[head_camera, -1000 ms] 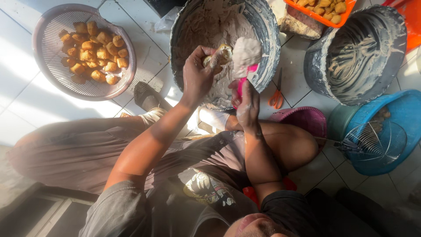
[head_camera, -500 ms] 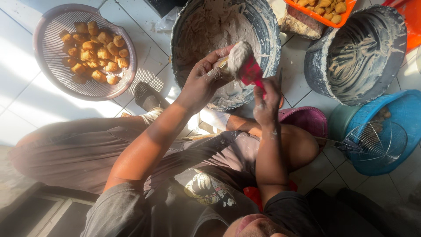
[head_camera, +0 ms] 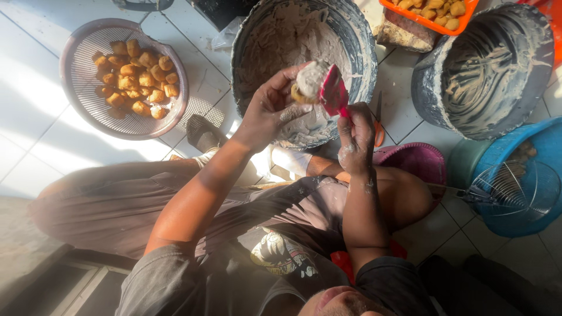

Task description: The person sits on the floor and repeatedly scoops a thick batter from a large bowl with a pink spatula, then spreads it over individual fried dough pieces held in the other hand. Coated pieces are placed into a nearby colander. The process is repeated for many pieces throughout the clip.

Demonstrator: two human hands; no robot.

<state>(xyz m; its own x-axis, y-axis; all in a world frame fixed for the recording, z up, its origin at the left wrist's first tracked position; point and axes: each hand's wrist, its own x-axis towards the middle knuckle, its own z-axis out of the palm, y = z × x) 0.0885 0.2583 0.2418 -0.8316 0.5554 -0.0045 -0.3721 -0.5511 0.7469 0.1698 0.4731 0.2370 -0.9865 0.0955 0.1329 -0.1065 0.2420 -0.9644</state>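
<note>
Left hand (head_camera: pixel 270 111): raised over the near rim of the large grey bowl (head_camera: pixel 357 44), fingers curled closed around a golden fried puff (head_camera: pixel 308 82) whose top is heaped with pale paste. Palm and fingers smeared with the same paste.

Right hand (head_camera: pixel 356 133): just right of the left hand, fist closed on the handle of a pink spatula (head_camera: pixel 333 93); the blade stands upright and presses against the right side of the filled puff.

Large grey bowl: on the tiled floor in front of the seated person, inner wall coated with pale paste, a mass of it lying at the near side (partly hidden behind both hands).

Second grey bowl (head_camera: pixel 486 67): to the right, tilted, streaked with paste inside.

Round mesh basket (head_camera: pixel 82 111): far left on the floor, holding a pile of golden fried puffs.

Orange tray (head_camera: pixel 430 23): top edge of view, holding more fried pieces.

Blue tub (head_camera: pixel 541 143): lower right, a wire skimmer (head_camera: pixel 515 187) lying across it.

Magenta bowl (head_camera: pixel 418 161): beside the right knee, just behind the right forearm.

Orange-handled scissors (head_camera: pixel 379 126): on the floor between the two grey bowls.
</note>
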